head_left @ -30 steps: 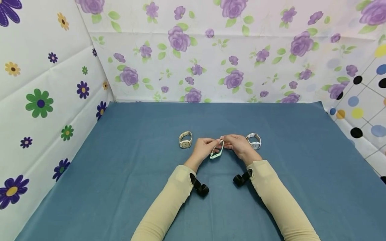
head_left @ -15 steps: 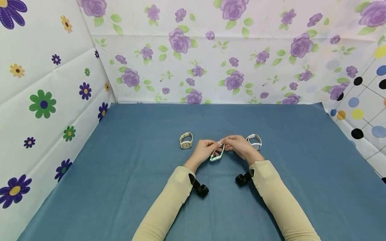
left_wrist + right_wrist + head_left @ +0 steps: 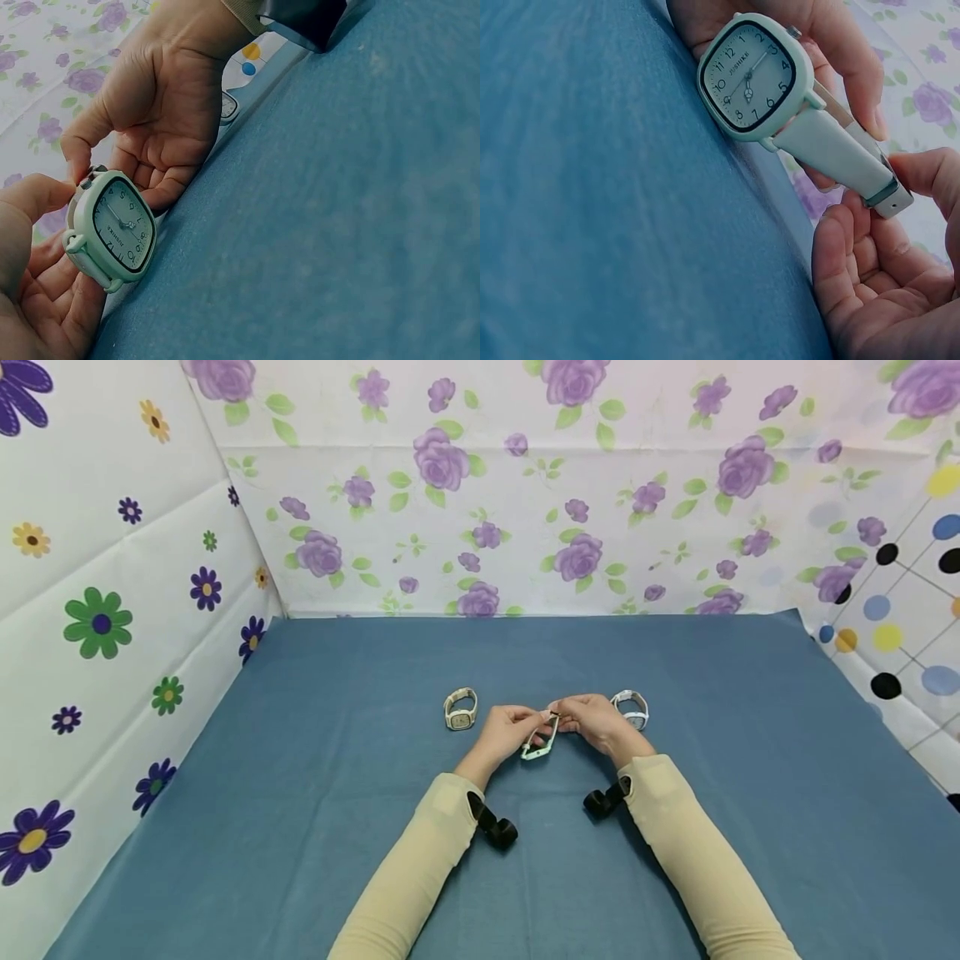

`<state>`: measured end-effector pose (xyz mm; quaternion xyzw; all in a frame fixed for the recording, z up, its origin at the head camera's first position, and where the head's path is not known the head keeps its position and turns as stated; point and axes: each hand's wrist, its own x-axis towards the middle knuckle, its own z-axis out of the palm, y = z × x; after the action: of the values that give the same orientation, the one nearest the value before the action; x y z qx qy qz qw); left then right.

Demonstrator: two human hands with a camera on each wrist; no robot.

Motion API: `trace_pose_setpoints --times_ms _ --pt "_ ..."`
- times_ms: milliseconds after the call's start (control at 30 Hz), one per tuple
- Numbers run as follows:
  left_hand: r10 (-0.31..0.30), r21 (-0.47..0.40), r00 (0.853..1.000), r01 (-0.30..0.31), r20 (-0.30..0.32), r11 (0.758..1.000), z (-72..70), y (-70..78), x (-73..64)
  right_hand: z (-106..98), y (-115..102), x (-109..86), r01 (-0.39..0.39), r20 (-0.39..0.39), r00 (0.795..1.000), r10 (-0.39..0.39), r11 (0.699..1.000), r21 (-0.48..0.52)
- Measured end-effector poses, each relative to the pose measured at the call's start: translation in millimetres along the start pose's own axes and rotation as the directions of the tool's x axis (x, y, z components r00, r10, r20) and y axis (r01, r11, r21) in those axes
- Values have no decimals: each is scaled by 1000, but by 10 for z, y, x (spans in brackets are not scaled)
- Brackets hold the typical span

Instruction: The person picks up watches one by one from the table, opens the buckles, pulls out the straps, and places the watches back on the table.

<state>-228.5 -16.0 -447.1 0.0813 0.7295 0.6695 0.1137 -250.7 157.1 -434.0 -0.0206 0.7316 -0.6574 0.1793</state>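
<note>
A mint-green wristwatch [image 3: 536, 752] is held between both hands above the blue cloth. Its squarish dial [image 3: 750, 75] with numerals faces the right wrist camera. The left hand [image 3: 504, 732] pinches the band from the left, its fingers behind it. From the other side, the right hand [image 3: 596, 724] pinches the band's end by the metal buckle [image 3: 883, 193], thumb and fingers meeting there. The band bends round into a loop, with a holed strap tip [image 3: 897, 205] poking past the buckle. Fingers partly hide the far side of the band.
A beige wristwatch [image 3: 461, 720] lies on the blue cloth [image 3: 360, 777] left of the hands. Just behind the right hand is a white wristwatch [image 3: 636, 719], partly covered. Flower-printed sheets [image 3: 465, 502] wall the back and left side; a dotted one [image 3: 911, 635] stands at right.
Both hands stay in nearly the same place, still pinching the mint-green wristwatch's band. Their fingertips and the watch shift only slightly, and the head view sways a little.
</note>
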Motion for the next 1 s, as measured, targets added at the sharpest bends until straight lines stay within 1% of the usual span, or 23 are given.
trace_pose_setpoints --times_ms 167,367,400,433,600,633,733,1000 --pt "2 1 1000 -2 -8 1000 -6 0 0 11 1 2 -6 -23 1000 7 1000 23" --pt "-2 -11 1000 2 4 1000 -4 11 -6 21 -17 -21 -20 -41 999 22 999 50" --pt "-2 -8 1000 2 5 1000 -3 46 -30 20 -21 -24 -26 -43 999 29 997 67" --pt "3 -7 1000 -3 4 1000 -3 44 -32 15 -24 -26 -36 -43 998 40 996 87" --pt "24 18 1000 -24 -17 1000 10 26 -43 -7 -31 -19 -76 -44 995 84 984 164" --pt "27 20 999 -26 -21 999 14 -8 -18 -11 -32 -17 -79 -48 995 88 983 164" --pt "24 32 999 -23 -28 999 19 -11 -12 -9 -33 -17 -78 -56 995 88 984 162" --pt "39 77 998 -36 -40 996 6 -19 -18 -20 -31 -8 -81 -71 993 97 977 199"
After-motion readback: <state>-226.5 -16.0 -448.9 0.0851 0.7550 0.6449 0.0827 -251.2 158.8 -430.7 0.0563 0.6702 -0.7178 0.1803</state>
